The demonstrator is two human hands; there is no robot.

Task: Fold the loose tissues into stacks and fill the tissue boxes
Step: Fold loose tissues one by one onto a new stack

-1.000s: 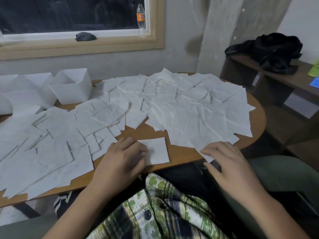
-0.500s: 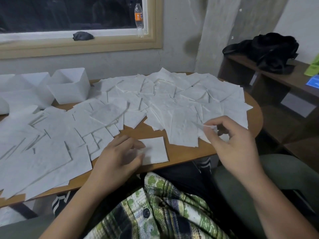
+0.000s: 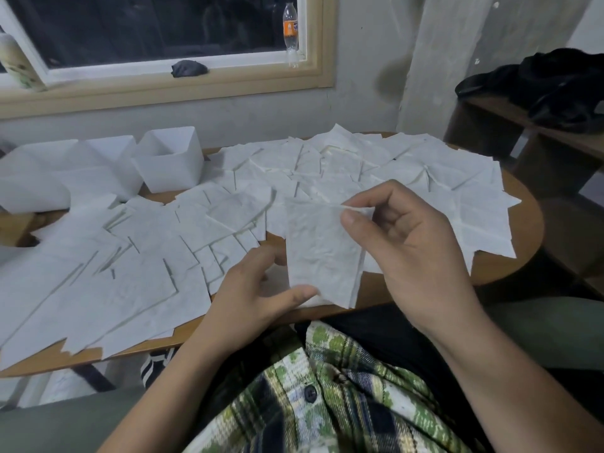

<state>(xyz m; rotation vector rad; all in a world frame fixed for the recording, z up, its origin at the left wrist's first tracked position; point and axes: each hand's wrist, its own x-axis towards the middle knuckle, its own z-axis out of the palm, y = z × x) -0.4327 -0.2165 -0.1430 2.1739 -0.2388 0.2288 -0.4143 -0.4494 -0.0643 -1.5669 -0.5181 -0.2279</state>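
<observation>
Several loose white tissues (image 3: 130, 266) cover the round wooden table (image 3: 516, 256). Above its near edge a single tissue (image 3: 320, 253) hangs upright between both hands. My right hand (image 3: 408, 243) pinches its top right corner between thumb and forefinger. My left hand (image 3: 258, 289) holds its lower left edge, thumb on the front. The folded tissue that lay on the table beneath is mostly hidden behind them. Open white tissue boxes (image 3: 170, 165) stand at the back left of the table.
A window sill behind the table carries a plastic bottle (image 3: 291, 31) and a dark cloth (image 3: 189, 68). A wooden shelf (image 3: 555, 138) at the right holds a black bag (image 3: 549, 86). My lap with a plaid shirt (image 3: 327, 403) is below the table edge.
My right hand picked a tissue from the right pile and carried it left and up. My left hand left the folded tissue on the table and took the lower edge of the lifted one.
</observation>
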